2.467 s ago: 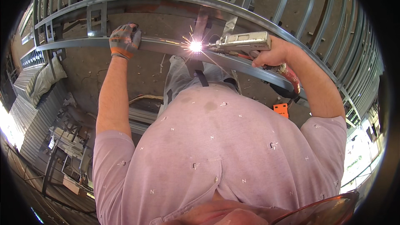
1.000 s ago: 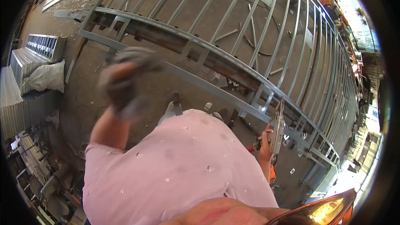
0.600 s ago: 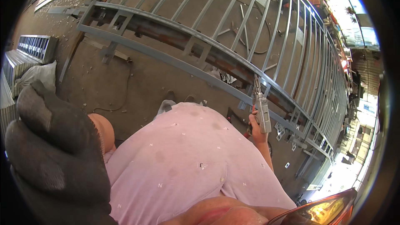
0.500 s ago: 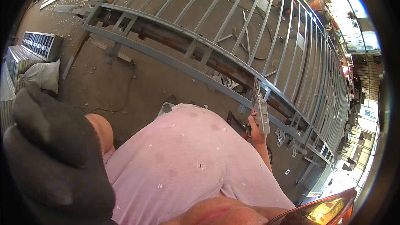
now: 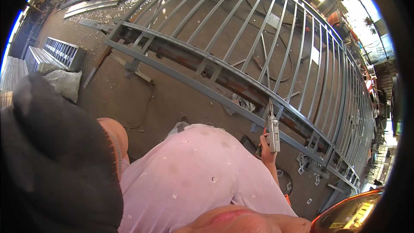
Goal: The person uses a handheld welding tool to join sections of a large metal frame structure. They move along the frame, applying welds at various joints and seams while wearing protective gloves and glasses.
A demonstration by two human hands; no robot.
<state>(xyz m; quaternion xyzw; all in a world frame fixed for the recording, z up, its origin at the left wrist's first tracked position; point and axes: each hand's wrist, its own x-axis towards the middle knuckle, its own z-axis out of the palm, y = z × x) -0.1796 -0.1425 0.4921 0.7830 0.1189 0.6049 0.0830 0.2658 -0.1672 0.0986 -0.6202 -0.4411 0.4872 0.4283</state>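
My right hand (image 5: 268, 150) grips a grey pistol-shaped welding gun (image 5: 274, 134) by its handle, fingers wrapped round. The gun's thin nozzle points away from me and meets or nearly meets the near rail of a metal barred panel (image 5: 208, 55); whether it touches I cannot tell. Large and close at the left, my left hand (image 5: 64, 155) is raised in a dark glove, its bare forearm behind it. The glove is blurred and cut off by the picture's edge, so its fingers do not show clearly.
Below the panel's near edge runs a grey steel beam (image 5: 189, 84). Small metal plates (image 5: 301, 160) lie on the floor at the right. A pale sack (image 5: 64, 82) and stacked metal profiles (image 5: 41, 58) stand at the left. Orange-tinted glasses (image 5: 349, 211) show lower right.
The view has shifted, so the panel and floor items sit lower and farther right. My gloved left hand fills more of the lower left. The right hand still holds the welding gun at the rail.
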